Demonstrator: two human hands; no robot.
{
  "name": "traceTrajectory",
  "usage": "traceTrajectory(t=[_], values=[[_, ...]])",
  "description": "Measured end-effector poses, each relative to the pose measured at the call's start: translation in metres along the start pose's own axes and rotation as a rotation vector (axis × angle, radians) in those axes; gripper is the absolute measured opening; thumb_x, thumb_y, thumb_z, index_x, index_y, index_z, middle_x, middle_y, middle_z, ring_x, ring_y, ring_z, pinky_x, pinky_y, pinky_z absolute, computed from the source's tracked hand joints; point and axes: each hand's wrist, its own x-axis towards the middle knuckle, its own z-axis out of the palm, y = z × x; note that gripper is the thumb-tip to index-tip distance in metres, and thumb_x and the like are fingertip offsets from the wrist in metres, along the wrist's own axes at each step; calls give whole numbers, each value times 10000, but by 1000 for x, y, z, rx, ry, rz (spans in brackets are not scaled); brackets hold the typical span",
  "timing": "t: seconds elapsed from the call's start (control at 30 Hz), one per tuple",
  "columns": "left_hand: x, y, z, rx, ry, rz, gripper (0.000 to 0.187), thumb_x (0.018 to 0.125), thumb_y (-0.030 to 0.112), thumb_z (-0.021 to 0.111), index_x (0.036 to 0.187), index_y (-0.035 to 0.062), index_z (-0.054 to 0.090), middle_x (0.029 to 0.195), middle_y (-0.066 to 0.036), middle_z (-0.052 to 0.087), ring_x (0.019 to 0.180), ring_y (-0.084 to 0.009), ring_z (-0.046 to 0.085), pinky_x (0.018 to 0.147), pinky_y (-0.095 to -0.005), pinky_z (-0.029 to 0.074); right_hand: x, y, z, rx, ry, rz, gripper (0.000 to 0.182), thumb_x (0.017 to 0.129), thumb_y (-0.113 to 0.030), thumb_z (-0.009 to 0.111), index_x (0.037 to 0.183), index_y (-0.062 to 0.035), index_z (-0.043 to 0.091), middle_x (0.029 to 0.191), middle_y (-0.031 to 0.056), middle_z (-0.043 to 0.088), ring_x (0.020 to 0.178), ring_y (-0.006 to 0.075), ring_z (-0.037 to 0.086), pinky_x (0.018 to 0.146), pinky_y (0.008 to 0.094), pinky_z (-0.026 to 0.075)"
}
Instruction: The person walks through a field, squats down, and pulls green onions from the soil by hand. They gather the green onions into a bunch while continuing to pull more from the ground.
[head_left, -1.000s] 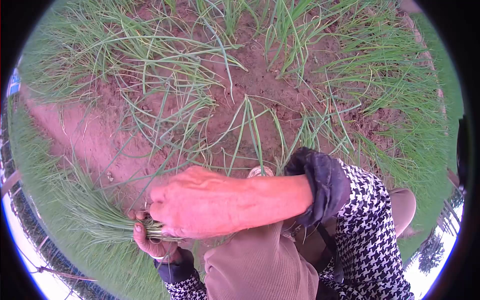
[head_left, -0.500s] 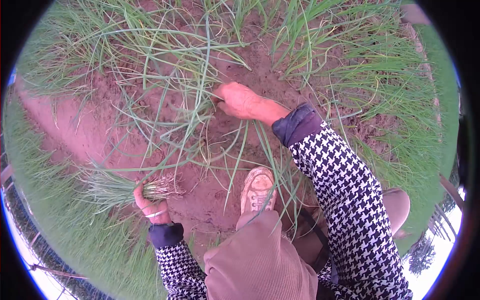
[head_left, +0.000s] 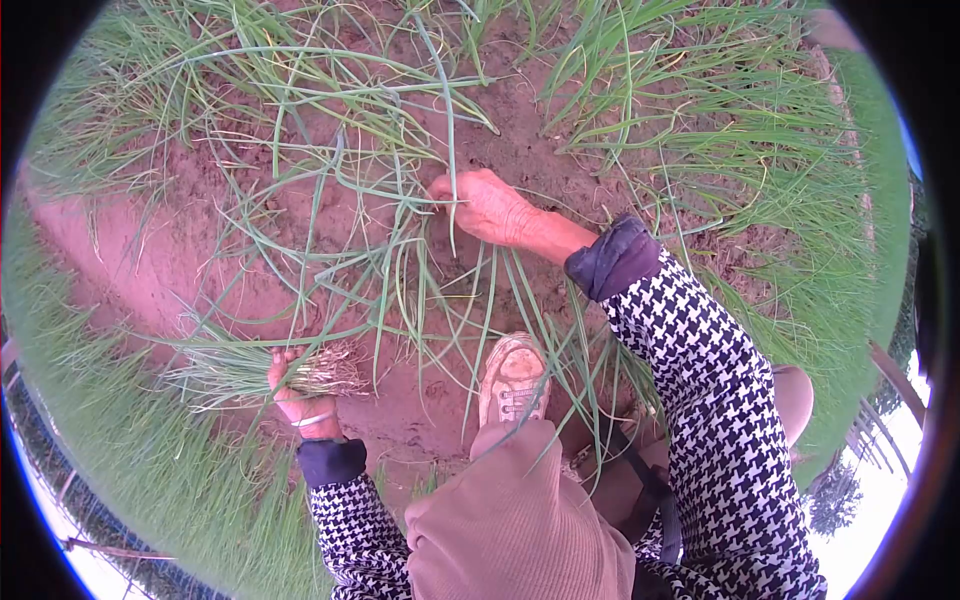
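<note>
On the left, my left hand (head_left: pixel 292 392) is closed around a bundle of thin green onions (head_left: pixel 228 372). The pale roots of the bundle (head_left: pixel 338 368) point right and its green tops point left. My right hand (head_left: pixel 488 208) is up near the middle, low over the soil, with its fingers pinched at the base of some green onion stalks (head_left: pixel 412 200). One long leaf (head_left: pixel 447 110) crosses in front of those fingers. The exact stalk between the fingertips is partly hidden.
Bent green onion leaves (head_left: pixel 300 262) sprawl over bare brown soil (head_left: pixel 130 250). Denser standing plants (head_left: pixel 740 130) grow at the top and right, and more (head_left: pixel 200 490) at lower left. My shoe (head_left: pixel 516 378) stands on the soil below my right hand.
The long leaf by my right hand has swung right and now lies across the fingers. My right hand has shifted only slightly. The left hand keeps its bundle in nearly the same place.
</note>
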Motion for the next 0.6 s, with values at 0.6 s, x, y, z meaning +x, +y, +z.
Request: traceTrajectory(t=[0.6], values=[[-3,15,7,51,44,-36,135,824,215,578,813,85,543,792,-29,572,778,-177,547,731,-343,462,11,-4,-29,135,432,267,136,815,-138,550,861,-22,606,782,155,604,726,297,607,685,377,477]])
